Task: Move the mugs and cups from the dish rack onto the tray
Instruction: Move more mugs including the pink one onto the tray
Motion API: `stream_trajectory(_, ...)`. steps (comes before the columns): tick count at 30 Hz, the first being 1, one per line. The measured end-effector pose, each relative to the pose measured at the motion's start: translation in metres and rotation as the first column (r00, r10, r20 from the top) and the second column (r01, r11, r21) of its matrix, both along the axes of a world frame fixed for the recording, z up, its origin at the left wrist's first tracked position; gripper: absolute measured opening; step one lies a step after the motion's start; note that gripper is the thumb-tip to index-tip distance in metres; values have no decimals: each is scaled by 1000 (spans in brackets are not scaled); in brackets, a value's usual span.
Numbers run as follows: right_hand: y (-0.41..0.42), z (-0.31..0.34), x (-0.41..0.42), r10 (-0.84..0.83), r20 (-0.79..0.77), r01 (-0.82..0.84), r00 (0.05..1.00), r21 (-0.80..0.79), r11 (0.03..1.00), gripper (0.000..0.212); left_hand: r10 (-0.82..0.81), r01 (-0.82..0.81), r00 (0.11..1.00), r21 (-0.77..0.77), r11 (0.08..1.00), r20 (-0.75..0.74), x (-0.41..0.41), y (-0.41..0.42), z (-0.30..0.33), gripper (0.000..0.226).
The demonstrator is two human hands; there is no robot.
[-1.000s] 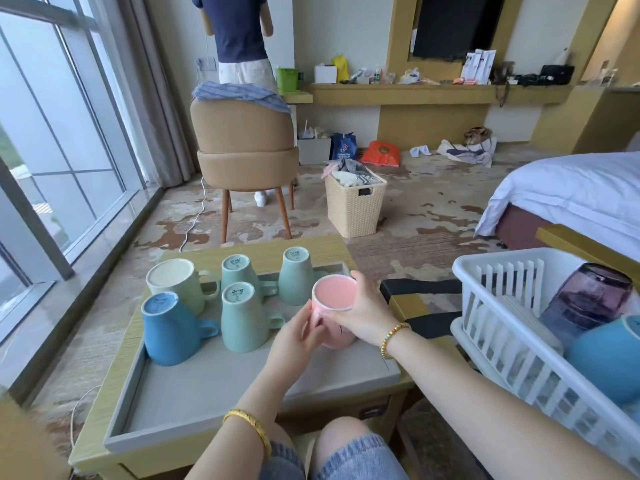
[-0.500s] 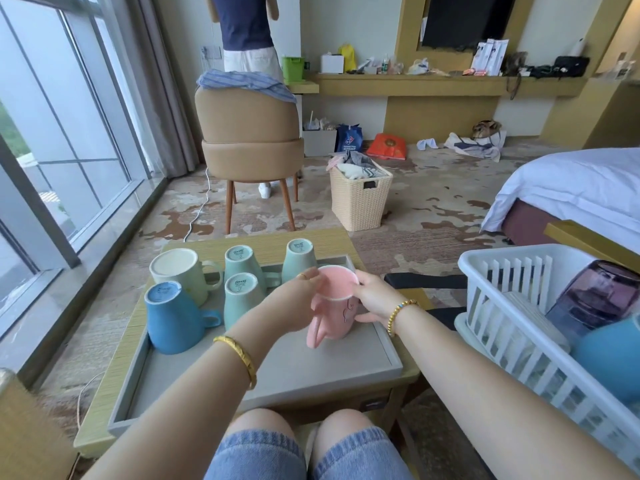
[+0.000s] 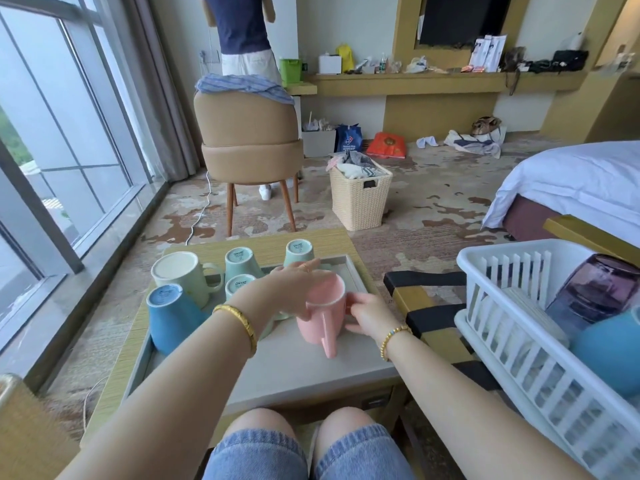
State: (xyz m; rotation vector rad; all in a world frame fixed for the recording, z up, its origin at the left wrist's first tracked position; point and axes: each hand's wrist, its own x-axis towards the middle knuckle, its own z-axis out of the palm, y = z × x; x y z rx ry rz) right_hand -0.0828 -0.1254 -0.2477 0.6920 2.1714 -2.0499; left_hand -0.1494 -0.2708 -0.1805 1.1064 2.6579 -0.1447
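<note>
A pink mug is low over the right half of the grey tray, its handle pointing toward me. My left hand covers its top and left side and grips it. My right hand holds its right side. Whether the mug rests on the tray I cannot tell. Upside down on the tray's left stand a cream mug, a blue mug and three green cups. The white dish rack at my right holds a purple cup and a blue mug.
The tray lies on a low wooden table. A black-and-gold luggage stand sits between table and rack. Beyond are a wicker basket, a tan chair with a person behind it, and a bed at right.
Both hands turned the pink mug over and lowered it toward the tray; its handle now faces me. My left hand shifted from its side onto its top.
</note>
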Motion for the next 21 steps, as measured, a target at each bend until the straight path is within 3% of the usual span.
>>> stream_trajectory(5, 10, -3, 14, 162, 58, -162, 985, -4, 987, 47, -20, 21, 1000, -83, 996, 16, 0, 14, 2, 106)
stream_trajectory(9, 7, -1, 19, 303, 39, -303, 952, 2, 953, 32, 68, -71, 996, -59, 996, -57, 5, 16, 1, 99)
stream_trajectory(12, 6, -5, 23, 326, -60, -324, 943, 45, 945, 33, 160, -168, 977, -42, 985, -143, 8, 15, -3, 95)
stream_trajectory(16, 4, -18, 22, 288, -124, -229, 949, 355, 907, 12, 277, -282, 940, 5, 959, -200, 9, 16, -12, 96)
stream_trajectory(18, 2, -19, 18, 218, -134, -144, 967, 421, 896, 13, 307, -306, 922, 41, 951, -237, 13, 19, -17, 95)
stream_trajectory(21, 8, -14, 12, 140, -140, -37, 980, 564, 825, 21, 336, -317, 935, 160, 935, -115, 14, 19, -21, 98)
